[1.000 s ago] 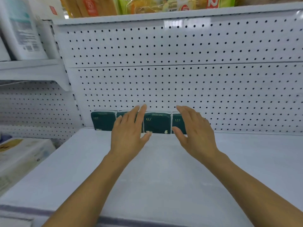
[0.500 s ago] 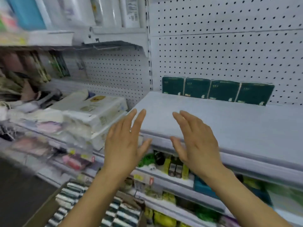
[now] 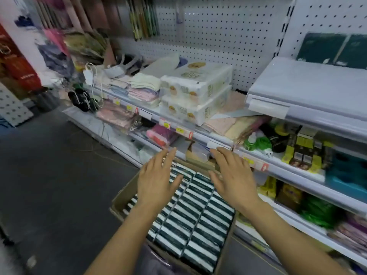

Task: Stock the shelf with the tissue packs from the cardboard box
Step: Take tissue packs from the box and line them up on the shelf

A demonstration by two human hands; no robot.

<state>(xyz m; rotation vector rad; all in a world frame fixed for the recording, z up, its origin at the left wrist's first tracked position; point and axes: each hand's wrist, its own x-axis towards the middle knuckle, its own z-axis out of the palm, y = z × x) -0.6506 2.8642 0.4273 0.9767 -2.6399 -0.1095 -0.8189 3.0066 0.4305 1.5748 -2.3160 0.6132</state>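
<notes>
Now: I'm at the reach stage, judging by both hands above the box.
Left hand [image 3: 156, 181]: fingers spread, holding nothing.
Right hand [image 3: 234, 179]: also spread and empty, set apart, likely to bracket several packs.
Packs [image 3: 198, 215]: tight rows, on edge, in the box [image 3: 119, 203] on the floor.
Shelf [image 3: 309, 84]: upper right, a few packs standing at its back.

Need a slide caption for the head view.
Both open hands, left and right, reach toward the tissue packs.
</notes>
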